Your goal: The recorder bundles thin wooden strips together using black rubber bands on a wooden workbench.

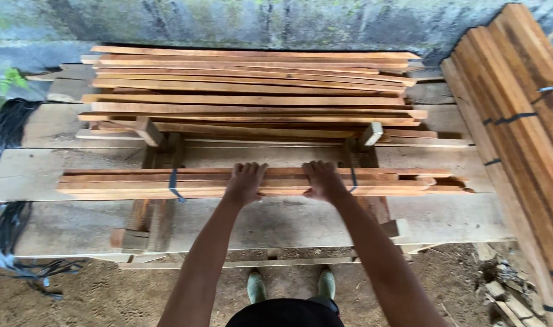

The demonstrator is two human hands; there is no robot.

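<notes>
Workbench [58,163] of rough grey planks runs the full width of the view, concrete wall [258,21] behind its far edge

Right edge: large strapped stack of long boards [518,121] leaning diagonally, dark bands across it

Far half of the workbench: loose pile of thin wood slats [252,91], lying lengthwise, ends uneven, resting on two short cross blocks

Near half, parallel to the front edge: bundle of slats [137,183], tied with a dark strap [173,184] close to its left end and a second strap just right of centre. Bundle sits on wooden supports above the bench planks, roughly centred left to right, right ends staggered

Left edge: black strapping coil [10,121] hanging off the bench, more of it trailing onto the dirt floor [76,297]

Left hand [246,181] palm down on top of the bundle at mid-length, fingers curled over its far edge, clasping the slats. Right hand [323,180] just beside it, same pose, clasped on the same bundle. Hands near each other, not touching

Small: offcut scraps [506,290] on the floor at bottom right; green boots [291,284] under the front edge
</notes>
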